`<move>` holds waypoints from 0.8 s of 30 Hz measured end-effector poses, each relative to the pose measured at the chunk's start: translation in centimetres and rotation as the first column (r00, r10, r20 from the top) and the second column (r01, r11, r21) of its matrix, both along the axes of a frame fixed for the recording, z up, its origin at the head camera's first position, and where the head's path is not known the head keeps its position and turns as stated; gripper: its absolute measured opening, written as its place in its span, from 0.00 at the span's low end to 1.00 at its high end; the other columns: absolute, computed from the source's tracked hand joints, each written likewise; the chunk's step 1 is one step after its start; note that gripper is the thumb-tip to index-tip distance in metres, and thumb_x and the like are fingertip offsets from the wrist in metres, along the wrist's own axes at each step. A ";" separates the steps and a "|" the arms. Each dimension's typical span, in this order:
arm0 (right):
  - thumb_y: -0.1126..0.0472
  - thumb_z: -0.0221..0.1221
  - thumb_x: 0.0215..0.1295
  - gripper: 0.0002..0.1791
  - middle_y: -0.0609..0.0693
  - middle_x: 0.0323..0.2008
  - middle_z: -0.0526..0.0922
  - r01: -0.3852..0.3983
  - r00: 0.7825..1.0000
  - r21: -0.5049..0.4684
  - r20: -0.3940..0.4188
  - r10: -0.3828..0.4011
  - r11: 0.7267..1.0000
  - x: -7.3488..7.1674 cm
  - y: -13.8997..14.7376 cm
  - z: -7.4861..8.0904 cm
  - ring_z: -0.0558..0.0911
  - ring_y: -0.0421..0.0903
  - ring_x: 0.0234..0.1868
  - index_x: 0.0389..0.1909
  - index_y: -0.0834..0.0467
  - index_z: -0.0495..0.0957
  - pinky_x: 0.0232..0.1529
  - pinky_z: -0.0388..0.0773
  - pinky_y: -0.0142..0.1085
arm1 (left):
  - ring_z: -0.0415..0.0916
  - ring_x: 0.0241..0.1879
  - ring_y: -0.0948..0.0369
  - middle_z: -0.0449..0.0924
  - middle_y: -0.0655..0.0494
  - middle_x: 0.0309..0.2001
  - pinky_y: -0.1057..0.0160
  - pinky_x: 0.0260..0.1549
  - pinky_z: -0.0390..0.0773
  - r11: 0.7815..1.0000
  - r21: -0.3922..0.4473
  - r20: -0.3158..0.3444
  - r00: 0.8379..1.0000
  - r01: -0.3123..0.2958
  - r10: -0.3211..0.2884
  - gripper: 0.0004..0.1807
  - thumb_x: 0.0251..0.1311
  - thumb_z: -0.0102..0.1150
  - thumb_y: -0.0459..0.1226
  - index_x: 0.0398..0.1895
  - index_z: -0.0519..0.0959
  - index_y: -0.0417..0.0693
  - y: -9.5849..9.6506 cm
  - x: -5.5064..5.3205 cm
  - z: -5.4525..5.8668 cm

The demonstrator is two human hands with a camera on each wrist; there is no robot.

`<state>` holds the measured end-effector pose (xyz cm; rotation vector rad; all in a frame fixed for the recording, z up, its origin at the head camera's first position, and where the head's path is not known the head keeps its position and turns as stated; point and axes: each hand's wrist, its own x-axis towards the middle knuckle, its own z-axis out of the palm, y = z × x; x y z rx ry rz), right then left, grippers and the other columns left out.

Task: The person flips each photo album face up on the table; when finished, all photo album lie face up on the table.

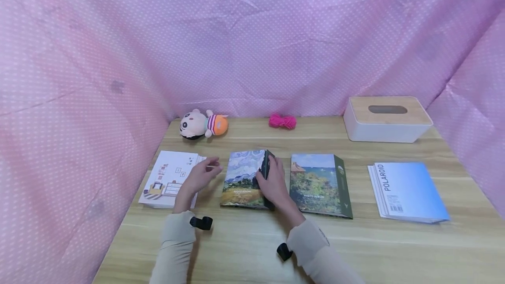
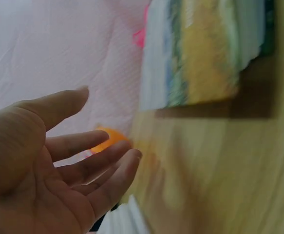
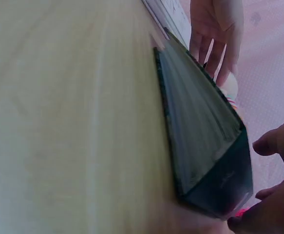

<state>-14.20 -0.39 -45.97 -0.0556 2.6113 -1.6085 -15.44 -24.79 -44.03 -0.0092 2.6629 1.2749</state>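
A photo album (image 1: 241, 178) with a painted landscape cover and dark green spine lies on the table between the hands. My right hand (image 1: 275, 184) is at its spine side, thumb over the cover's edge in the head view. In the right wrist view that hand's fingers (image 3: 273, 200) are spread beside the dark spine, thumb apart from it. My left hand (image 1: 202, 175) hovers left of the album with loosely bent fingers, palm facing it, and holds nothing. Below this hand lies a white book stack (image 1: 167, 179) with a drawn room on its cover.
Another painted photo album (image 1: 315, 183) lies to the right, then a blue-white Polaroid album (image 1: 412, 192). Along the back are a plush doll (image 1: 205, 124), a pink yarn bundle (image 1: 282, 121) and a white tissue box (image 1: 388, 119) with a wooden lid. Pink dotted cloth hangs behind.
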 end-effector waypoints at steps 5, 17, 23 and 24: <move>0.54 0.55 0.67 0.41 0.64 0.74 0.45 -0.029 0.999 0.013 0.039 0.028 1.000 0.6 0.1 -0.8 0.50 0.63 0.73 0.74 0.62 0.47 0.66 0.60 0.58 | 0.75 0.54 0.46 0.77 0.41 0.53 0.49 0.57 0.72 0.999 -0.014 0.002 0.999 0.033 -0.033 0.28 0.66 0.55 0.40 0.65 0.66 0.35 1.3 -0.4 -1.3; 0.53 0.53 0.69 0.41 0.63 0.75 0.44 -0.040 0.999 -0.023 0.035 0.041 0.999 1.0 0.3 -1.6 0.49 0.62 0.74 0.75 0.61 0.45 0.68 0.56 0.58 | 0.78 0.44 0.54 0.82 0.45 0.44 0.54 0.47 0.78 0.995 -0.095 -0.004 1.000 0.017 -0.018 0.23 0.62 0.61 0.38 0.58 0.75 0.36 3.2 -0.7 -2.1; 0.53 0.53 0.69 0.40 0.61 0.75 0.46 -0.025 0.999 -0.041 0.034 0.027 0.999 1.0 0.5 -1.5 0.52 0.61 0.73 0.75 0.61 0.45 0.70 0.55 0.56 | 0.78 0.45 0.55 0.81 0.46 0.45 0.54 0.47 0.78 0.994 -0.110 0.005 1.000 0.011 -0.011 0.23 0.61 0.62 0.38 0.59 0.75 0.38 3.6 -0.8 -2.1; 0.54 0.53 0.69 0.40 0.61 0.75 0.46 -0.021 0.999 -0.048 0.035 0.023 0.999 1.0 0.5 -1.5 0.53 0.61 0.73 0.75 0.61 0.45 0.70 0.55 0.55 | 0.78 0.45 0.55 0.81 0.46 0.45 0.54 0.48 0.77 0.994 -0.111 0.005 1.000 0.012 -0.012 0.24 0.61 0.62 0.38 0.59 0.75 0.38 3.7 -0.8 -2.1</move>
